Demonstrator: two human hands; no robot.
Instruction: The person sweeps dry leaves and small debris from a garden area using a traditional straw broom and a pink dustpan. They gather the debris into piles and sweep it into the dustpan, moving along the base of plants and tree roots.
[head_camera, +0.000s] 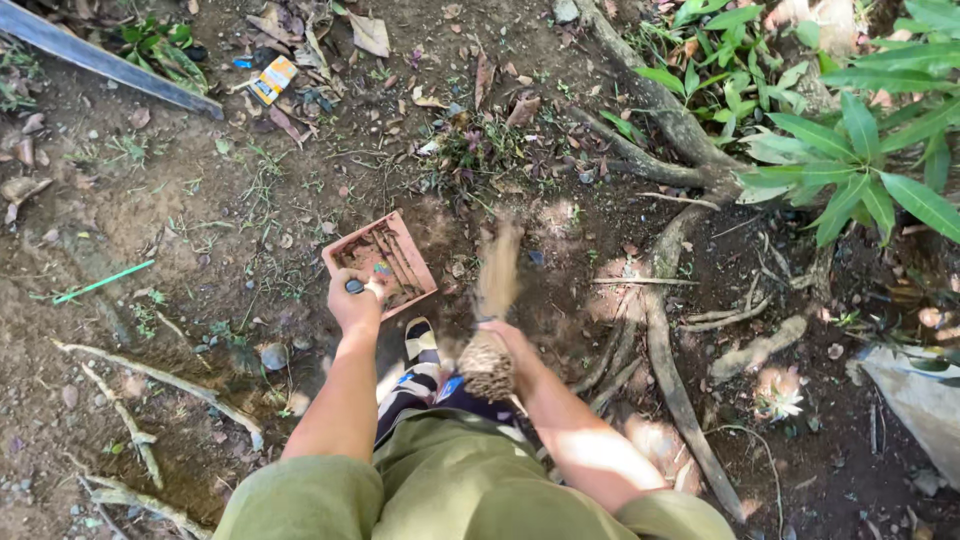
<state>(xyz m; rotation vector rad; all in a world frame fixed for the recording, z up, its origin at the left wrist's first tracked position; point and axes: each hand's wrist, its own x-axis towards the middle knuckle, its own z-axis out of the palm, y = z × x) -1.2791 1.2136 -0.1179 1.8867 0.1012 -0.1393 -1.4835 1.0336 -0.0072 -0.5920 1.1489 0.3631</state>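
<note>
Our left hand (355, 303) grips the handle of the pink dustpan (381, 263) on the dirt ground (180, 210). Our right hand (508, 345), fingers closed, holds the blurry broom (493, 300) just beside it. We should keep the pan flat and sweep gently.

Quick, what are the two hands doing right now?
Left hand: closed on the handle of a pink dustpan.
Right hand: closed around a small broom.
</note>
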